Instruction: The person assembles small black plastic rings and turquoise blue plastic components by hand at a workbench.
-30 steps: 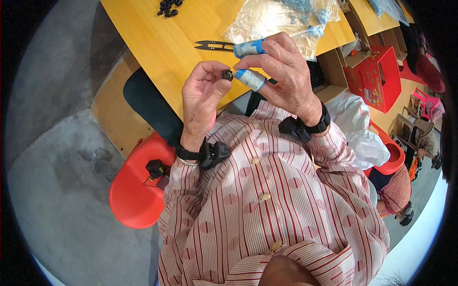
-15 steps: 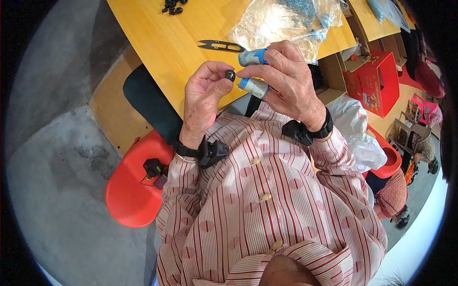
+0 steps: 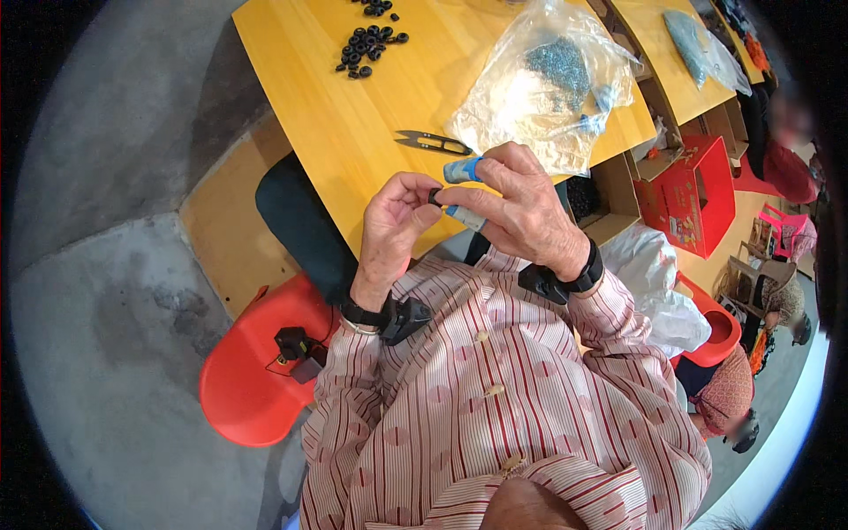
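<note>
My left hand pinches a small round black piece between thumb and fingers, just above the table's near edge. My right hand comes up against it from the right, its fingers closed around the same spot. Two of its digits are wrapped in blue-and-white tape. Whether the right fingertips hold something fine, such as a thread or needle, is too small to make out. Beyond the hands lie black thread snips, and farther off a pile of small black ring-shaped pieces like the held one.
A clear plastic bag with blue glittery beads lies on the yellow table. Right of it stand cardboard boxes and a red box. A red stool with a small black device is at left. Other people sit far right.
The view has shifted, showing more of the table and the black pieces. The piece in my left hand has turned, and my right fingers have closed in against it.
</note>
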Tool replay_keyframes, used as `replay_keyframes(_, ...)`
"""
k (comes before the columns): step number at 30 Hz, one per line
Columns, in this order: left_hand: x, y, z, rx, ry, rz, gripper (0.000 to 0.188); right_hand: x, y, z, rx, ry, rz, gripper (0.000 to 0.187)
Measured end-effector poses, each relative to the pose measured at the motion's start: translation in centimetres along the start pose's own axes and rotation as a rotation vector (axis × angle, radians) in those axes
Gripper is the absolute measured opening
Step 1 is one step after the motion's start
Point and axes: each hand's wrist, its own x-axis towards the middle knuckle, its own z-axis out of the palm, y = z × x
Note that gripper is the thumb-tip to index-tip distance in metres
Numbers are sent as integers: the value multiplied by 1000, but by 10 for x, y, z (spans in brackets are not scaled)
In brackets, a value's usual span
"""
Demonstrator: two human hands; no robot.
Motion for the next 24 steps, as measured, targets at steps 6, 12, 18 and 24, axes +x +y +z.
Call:
replay_keyframes(6,-1,7,-6,142,42,25,27,12,6,5,10,-90,-33,42)
replay_keyframes(12,-3,0,-20,169,128,53,25,48,74,14,38,41,95,28)
replay_keyframes(18,-5,1,-23,203,223,40,23,111,152,34,-241,-9,190,24)
replay_keyframes(24,-6,1,-23,164,242,27,23,148,183,75,-389,-62,275,24)
